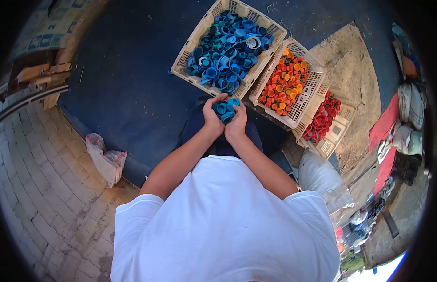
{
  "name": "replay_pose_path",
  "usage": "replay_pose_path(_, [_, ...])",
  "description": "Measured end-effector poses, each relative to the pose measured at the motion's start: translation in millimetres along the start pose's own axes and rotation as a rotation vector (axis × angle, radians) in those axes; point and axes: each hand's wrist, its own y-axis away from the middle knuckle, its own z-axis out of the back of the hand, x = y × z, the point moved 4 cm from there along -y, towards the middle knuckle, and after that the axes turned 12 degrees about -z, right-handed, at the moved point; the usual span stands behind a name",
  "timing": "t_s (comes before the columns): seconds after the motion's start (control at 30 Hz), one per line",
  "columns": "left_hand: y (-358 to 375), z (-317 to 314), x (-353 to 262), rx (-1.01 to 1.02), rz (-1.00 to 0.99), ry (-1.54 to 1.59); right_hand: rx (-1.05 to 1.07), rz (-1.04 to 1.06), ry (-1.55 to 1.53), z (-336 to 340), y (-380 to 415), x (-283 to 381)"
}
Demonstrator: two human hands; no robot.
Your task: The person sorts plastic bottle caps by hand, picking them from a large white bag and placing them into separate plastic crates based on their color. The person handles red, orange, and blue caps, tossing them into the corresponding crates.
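My left hand and my right hand are cupped together in front of me, holding a heap of blue bottle caps between them. Just beyond my hands stands a cream plastic basket filled with blue and teal caps. To its right a second basket holds orange and red caps, and a third basket further right holds red caps. My hands are closest to the near edge of the blue-cap basket.
A dark blue mat lies under the baskets. A crumpled plastic bag sits on the paving at the left. A clear sack lies by my right elbow. Bags and clutter line the far right edge.
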Motion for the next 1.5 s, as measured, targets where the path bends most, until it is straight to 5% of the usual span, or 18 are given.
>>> replay_pose_path(0.3, [-45,-6,-17,0.178,0.262,-0.157,0.006,-0.057,-0.237,-12,-30,-19])
replay_pose_path(0.4, [-50,-8,-24,0.069,0.265,-0.228,-0.108,-0.089,-0.332,-17,-32,-25])
replay_pose_path(0.9, [-53,-24,-77,0.183,0.391,-0.323,-0.173,-0.041,-0.214,-51,-3,-20])
replay_pose_path(1.17, [-41,-62,-126,0.289,0.51,-0.117,-0.01,0.165,-0.07,-51,48,27])
replay_pose_path(1.5, [-17,-82,-106,0.427,0.721,-0.169,-0.184,0.386,-0.131,-19,135,9])
